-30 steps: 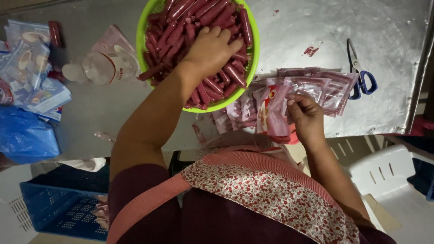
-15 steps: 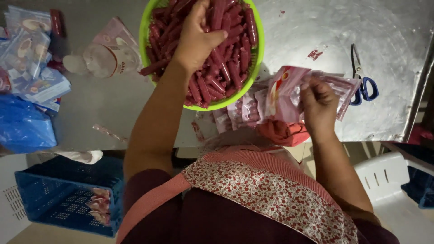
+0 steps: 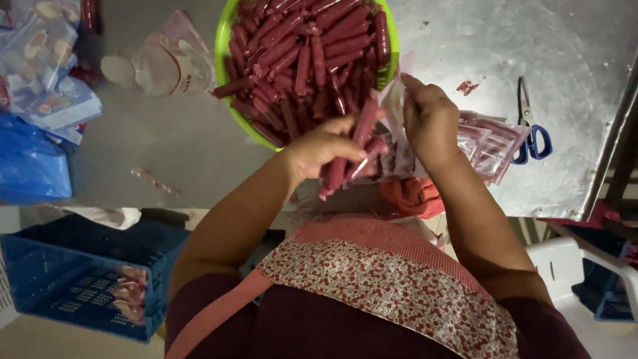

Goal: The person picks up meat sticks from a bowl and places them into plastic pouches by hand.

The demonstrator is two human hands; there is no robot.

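The left hand [image 3: 319, 147] holds a few red sausages [image 3: 352, 156] just below the green bowl [image 3: 229, 80], which is full of them. The right hand [image 3: 428, 119] holds a clear bag [image 3: 393, 100] beside them. Blue scissors [image 3: 530, 133] lie on the metal table [image 3: 571, 60].

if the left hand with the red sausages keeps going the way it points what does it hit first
Most likely the clear plastic pouch held up by the right hand: the left hand and its sausages aim up and right toward it. Depth is unclear, so they may already touch.
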